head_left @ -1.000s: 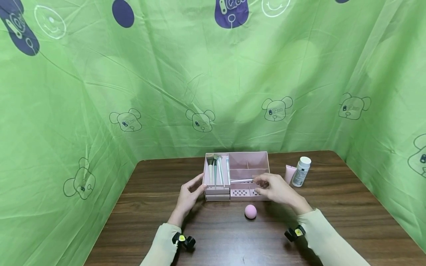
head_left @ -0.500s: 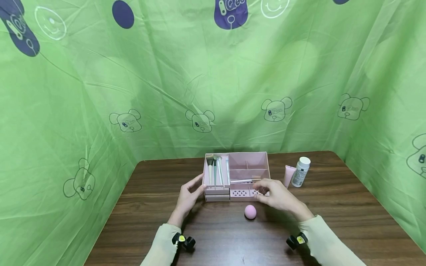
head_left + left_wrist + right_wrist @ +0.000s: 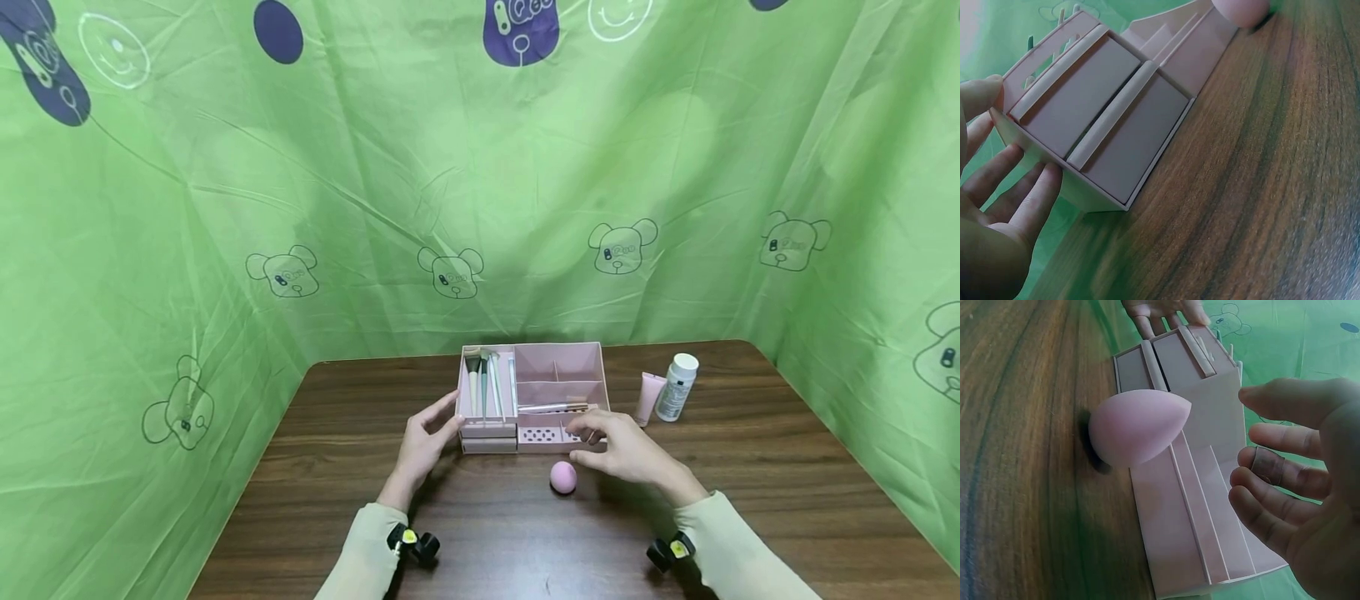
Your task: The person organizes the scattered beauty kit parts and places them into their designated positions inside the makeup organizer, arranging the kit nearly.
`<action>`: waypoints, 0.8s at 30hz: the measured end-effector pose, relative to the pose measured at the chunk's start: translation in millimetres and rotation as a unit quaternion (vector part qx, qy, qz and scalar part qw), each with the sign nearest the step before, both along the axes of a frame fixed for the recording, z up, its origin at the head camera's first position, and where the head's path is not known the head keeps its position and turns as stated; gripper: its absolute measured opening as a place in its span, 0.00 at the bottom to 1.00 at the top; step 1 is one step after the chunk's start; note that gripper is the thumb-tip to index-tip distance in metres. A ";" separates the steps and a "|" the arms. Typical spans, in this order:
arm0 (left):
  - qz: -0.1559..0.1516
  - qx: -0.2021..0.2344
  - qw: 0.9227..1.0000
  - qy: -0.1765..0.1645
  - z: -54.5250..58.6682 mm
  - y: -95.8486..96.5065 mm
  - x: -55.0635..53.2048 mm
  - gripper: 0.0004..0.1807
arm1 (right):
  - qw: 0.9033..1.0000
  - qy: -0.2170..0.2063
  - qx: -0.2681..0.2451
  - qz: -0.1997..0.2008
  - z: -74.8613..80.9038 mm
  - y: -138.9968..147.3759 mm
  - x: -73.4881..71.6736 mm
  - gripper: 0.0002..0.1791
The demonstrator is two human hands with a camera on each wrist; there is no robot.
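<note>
When viewed from the head, find the left hand (image 3: 422, 446) against the side of a pink box (image 3: 538, 362), with fairly straight fingers touching rather than wrapping it. Find the right hand (image 3: 628, 446) loosely bent, with nothing in its grasp; just beside its thumb tip, a pink sponge (image 3: 563, 477) on the table (image 3: 480, 533); beyond its fingertips, brushes (image 3: 474, 365) in the box. Judge the sponge very light, soft and apt to tip or roll; best pinched gently round its widest part.

In the left wrist view, see the thumb at the top front edge, other fingertips along the side wall, and two drawers (image 3: 1094, 87) just beside them. Take the box for stiff, smooth and prone to skid; best held by outer walls, not drawer lips.

In the right wrist view, note thumb and fingers well spread, apart from the sponge, standing tip up across from the thumb.
</note>
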State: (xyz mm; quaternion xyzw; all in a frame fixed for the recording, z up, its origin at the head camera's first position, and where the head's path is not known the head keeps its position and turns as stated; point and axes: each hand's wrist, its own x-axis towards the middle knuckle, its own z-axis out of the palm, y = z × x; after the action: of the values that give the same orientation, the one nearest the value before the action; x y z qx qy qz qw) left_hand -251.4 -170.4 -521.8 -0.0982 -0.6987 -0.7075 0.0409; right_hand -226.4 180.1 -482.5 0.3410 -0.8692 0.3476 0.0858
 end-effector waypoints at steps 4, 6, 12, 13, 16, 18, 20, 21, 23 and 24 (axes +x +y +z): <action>-0.005 0.006 1.000 -0.004 -0.9 0.2 0.6 0.26 | 1.000 0.008 0.001 0.013 -3.8 -0.9 1.7 0.18; -0.006 0.008 1.000 -0.003 -0.9 0.5 0.9 0.27 | 1.000 0.007 -0.003 0.021 -5.8 -1.5 2.5 0.19; -0.006 0.008 1.000 0.000 -0.3 0.7 -0.3 0.27 | 1.000 0.014 -0.003 0.021 -9.9 -2.8 4.1 0.20; -0.005 0.008 1.000 -0.001 -0.1 0.7 -0.3 0.27 | 1.000 0.019 0.001 0.020 -10.4 -3.1 4.4 0.20; -0.005 0.006 1.000 -0.002 0.3 0.6 -0.1 0.26 | 1.000 0.015 0.005 0.020 -11.7 -3.5 5.3 0.20; -0.005 0.006 1.000 -0.003 0.8 0.6 0.2 0.26 | 1.000 0.008 0.006 0.020 -13.0 -3.6 5.7 0.20; -0.005 0.008 1.000 -0.006 1.2 0.6 0.4 0.25 | 1.000 0.000 0.005 0.019 -13.8 -3.9 6.2 0.20; -0.005 0.008 1.000 -0.006 1.4 0.6 0.6 0.26 | 1.000 0.001 0.007 0.017 -14.1 -4.2 6.3 0.20; -0.006 0.008 1.000 -0.005 2.1 0.6 1.1 0.26 | 1.000 0.004 0.012 0.012 -15.1 -4.6 6.3 0.20; -0.006 0.007 1.000 -0.004 2.2 0.6 1.1 0.26 | 1.000 0.007 0.015 0.011 -15.5 -4.7 6.3 0.20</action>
State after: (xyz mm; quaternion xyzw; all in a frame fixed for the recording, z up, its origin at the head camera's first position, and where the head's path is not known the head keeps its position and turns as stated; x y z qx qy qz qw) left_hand -250.3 -169.8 -519.6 -0.0998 -0.6929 -0.7132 0.0346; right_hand -220.1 175.4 -498.0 0.3538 -0.8700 0.3334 0.0828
